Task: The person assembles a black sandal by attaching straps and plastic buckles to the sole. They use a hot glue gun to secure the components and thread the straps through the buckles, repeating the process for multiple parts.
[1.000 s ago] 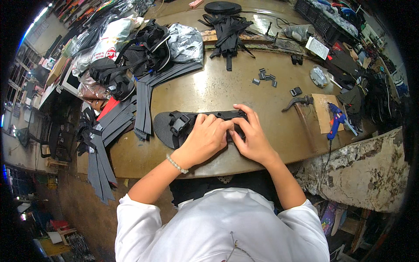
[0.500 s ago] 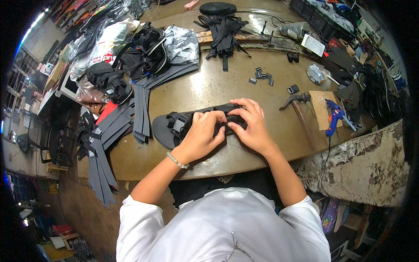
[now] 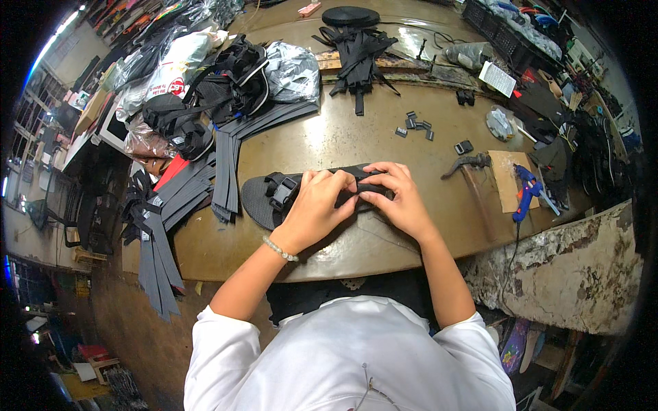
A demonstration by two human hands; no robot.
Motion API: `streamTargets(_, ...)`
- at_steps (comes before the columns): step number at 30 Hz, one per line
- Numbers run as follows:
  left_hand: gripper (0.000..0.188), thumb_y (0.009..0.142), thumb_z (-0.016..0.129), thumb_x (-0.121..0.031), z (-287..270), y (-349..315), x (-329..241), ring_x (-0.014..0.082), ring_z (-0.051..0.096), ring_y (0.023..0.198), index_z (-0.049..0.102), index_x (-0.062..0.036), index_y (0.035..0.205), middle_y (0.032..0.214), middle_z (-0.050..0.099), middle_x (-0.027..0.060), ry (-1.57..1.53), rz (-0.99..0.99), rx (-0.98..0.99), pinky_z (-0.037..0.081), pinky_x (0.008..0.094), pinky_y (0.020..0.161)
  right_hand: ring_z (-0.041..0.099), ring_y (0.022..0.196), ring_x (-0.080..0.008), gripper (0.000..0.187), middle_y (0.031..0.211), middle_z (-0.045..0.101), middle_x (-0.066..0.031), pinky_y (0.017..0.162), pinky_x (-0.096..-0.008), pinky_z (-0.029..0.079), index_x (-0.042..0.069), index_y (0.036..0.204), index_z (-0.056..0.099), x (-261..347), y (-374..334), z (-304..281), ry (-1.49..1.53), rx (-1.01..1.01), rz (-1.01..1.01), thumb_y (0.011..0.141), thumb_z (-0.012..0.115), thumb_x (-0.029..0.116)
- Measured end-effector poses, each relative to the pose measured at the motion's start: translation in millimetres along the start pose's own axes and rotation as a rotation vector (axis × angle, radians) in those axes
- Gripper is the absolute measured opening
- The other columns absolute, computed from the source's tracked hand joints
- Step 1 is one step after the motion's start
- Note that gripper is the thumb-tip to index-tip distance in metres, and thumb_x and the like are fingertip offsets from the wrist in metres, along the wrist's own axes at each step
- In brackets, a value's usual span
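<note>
A black strap sandal (image 3: pixel 256 198) lies on its sole near the table's front edge, its toe end pointing left. A buckle (image 3: pixel 283 194) sits on the strap over its front part. My left hand (image 3: pixel 317 204), with a beaded bracelet at the wrist, is closed in a pinch over the middle of the sandal. Facing it, my right hand (image 3: pixel 396 202) pinches a black strap (image 3: pixel 373 188) near the heel end. The fingertips of both hands nearly meet on this strap. My hands cover much of the sandal's middle and heel.
Right of the sandal lie a hammer (image 3: pixel 478 188) and a blue glue gun (image 3: pixel 527 193) on a cardboard piece (image 3: pixel 504 171). Several small black buckle parts (image 3: pixel 415 125) lie beyond. Grey strips (image 3: pixel 224 171) and bagged sandals (image 3: pixel 236 79) are piled left. Black straps (image 3: pixel 358 55) lie at the back.
Both hands stay at the same strap, with only slight shifts of the fingers. The whole view has moved a little; the sandal rests in the same place.
</note>
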State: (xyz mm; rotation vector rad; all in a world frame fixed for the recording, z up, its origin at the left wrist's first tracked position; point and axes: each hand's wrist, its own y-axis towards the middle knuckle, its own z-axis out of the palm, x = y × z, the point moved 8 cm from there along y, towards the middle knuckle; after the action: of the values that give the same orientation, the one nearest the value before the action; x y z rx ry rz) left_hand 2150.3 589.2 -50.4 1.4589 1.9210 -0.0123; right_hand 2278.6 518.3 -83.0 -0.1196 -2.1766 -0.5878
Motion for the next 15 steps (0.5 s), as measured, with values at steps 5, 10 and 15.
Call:
streamTargets(5, 0.025, 0.083, 0.07, -0.012, 0.9, -2.7, 2.9, 0.0237, 0.058, 0.095, 0.057, -0.0059, 0.103, 0.098, 0.063, 0.0068, -0.091, -0.088, -0.037, 0.036, 0.0357, 0.089, 0.046, 0.12, -0.0296, 0.023, 0.121, 0.06, -0.0047, 0.103, -0.0409, 0.036, 0.009, 0.1, 0.071, 10.6, 0.5, 1.3, -0.06, -0.001, 0.017, 0.079, 0.072, 0.018)
streamTargets(10, 0.024, 0.085, 0.069, -0.012, -0.4, -7.0, 7.1, 0.0235, 0.059, 0.096, 0.058, -0.005, 0.104, 0.1, 0.064, 0.0075, -0.092, -0.164, -0.075, 0.037, 0.0359, 0.088, 0.042, 0.125, -0.032, 0.024, 0.129, 0.055, -0.0039, 0.104, -0.0456, 0.032, 0.015, 0.104, 0.07, 36.4, -5.5, 1.8, -0.326, -0.093, -0.13, 0.08, 0.07, 0.02)
streamTargets(15, 0.019, 0.083, 0.066, -0.005, 2.3, -12.7, -0.1, 0.0252, 0.056, 0.094, 0.059, -0.0039, 0.1, 0.093, 0.063, 0.0076, -0.045, -0.052, -0.136, 0.039, 0.0367, 0.085, 0.038, 0.129, -0.0329, 0.016, 0.13, 0.055, -0.0019, 0.106, -0.0475, 0.03, 0.019, 0.097, 0.073, 30.3, -1.9, -1.0, -0.291, -0.056, -0.201, 0.081, 0.071, 0.021)
